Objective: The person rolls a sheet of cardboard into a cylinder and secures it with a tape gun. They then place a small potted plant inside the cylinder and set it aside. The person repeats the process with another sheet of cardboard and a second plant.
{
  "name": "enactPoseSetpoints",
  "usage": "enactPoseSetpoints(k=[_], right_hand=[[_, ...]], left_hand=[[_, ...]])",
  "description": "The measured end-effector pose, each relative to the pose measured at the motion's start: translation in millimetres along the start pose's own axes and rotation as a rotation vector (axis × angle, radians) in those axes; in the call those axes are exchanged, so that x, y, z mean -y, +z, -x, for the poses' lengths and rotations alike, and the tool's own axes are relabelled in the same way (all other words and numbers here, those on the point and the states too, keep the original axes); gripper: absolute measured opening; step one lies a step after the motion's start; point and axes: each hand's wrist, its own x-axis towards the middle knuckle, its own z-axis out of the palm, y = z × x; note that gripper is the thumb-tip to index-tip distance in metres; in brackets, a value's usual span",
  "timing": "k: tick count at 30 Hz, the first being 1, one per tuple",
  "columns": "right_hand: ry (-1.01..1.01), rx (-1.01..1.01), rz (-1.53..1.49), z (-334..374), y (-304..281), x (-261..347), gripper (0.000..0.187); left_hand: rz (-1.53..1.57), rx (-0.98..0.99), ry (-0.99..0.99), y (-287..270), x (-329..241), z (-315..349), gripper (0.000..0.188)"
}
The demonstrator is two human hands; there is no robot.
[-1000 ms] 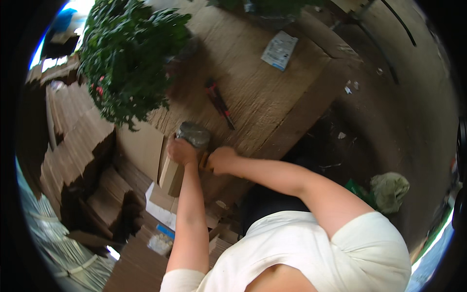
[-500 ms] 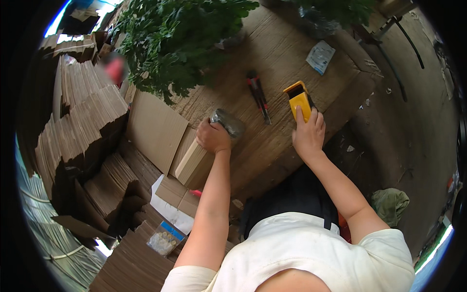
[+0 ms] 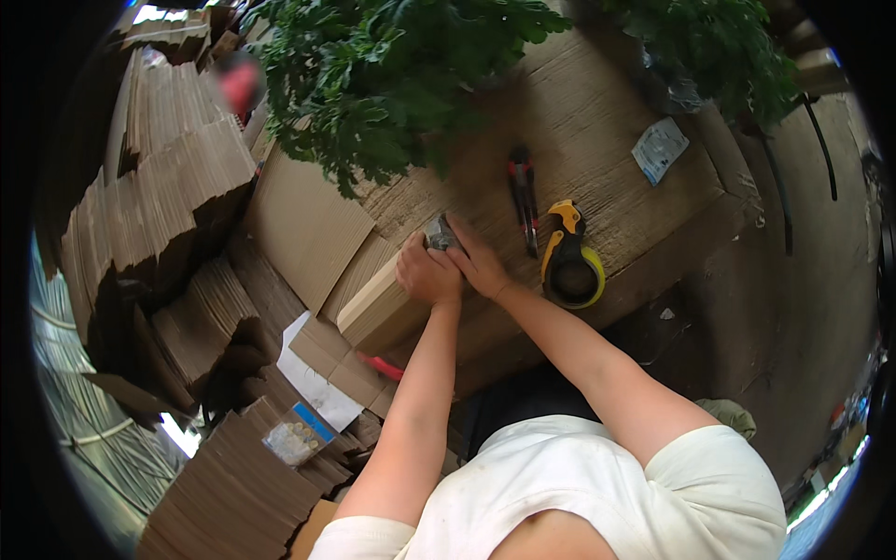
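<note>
On the near side of the table (image 3: 607, 159), left hand (image 3: 429, 273) bending its fingers against a plastic-wrapped bundle (image 3: 439, 231), hold too hidden to tell, right hand (image 3: 481, 265) laying nearly straight fingers along the bundle's right, cardboard box (image 3: 371, 301) lying just beside, yellow tape dispenser (image 3: 569, 252) resting farther right

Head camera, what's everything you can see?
Plants: two, green, top
Table: one, brown, centre
Cutter: one, red-black, centre
Tape dispenser: one, yellow-black, right of cutter
Packet: one, white-blue, table's right
Sheet: at least one, brown, table's left
Box: one, tan, left of centre
Cardboard stacks: several, brown, left
Paper: one, white, below box
Strip: one, red, below box
Bag: one, clear-blue, lower left
Cloth: one, green, lower right
Lump: one, grey, at box's end
Shirt: one, white, bottom
Left hand: one, at box's end
Right hand: one, on lump
</note>
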Motion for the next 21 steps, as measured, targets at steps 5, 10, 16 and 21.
enactPoseSetpoints(k=[5,10,16,21], right_hand=[[0.043,0.065,0.214,-2,-8,15,0.052],[0.262,0.161,0.486,29,-62,62,0.044],[0.118,-0.096,0.519,45,-32,50,0.055],[0.285,-0.13,0.135,-9,-2,57,0.049]], left_hand=[[0.039,0.024,-0.014,2,10,1,0.029],[0.102,-0.133,0.051,-38,68,-6,0.043],[0.817,-0.037,-1.23,-76,236,34,0.054],[1.018,-0.11,-0.925,-87,219,22,0.028]])
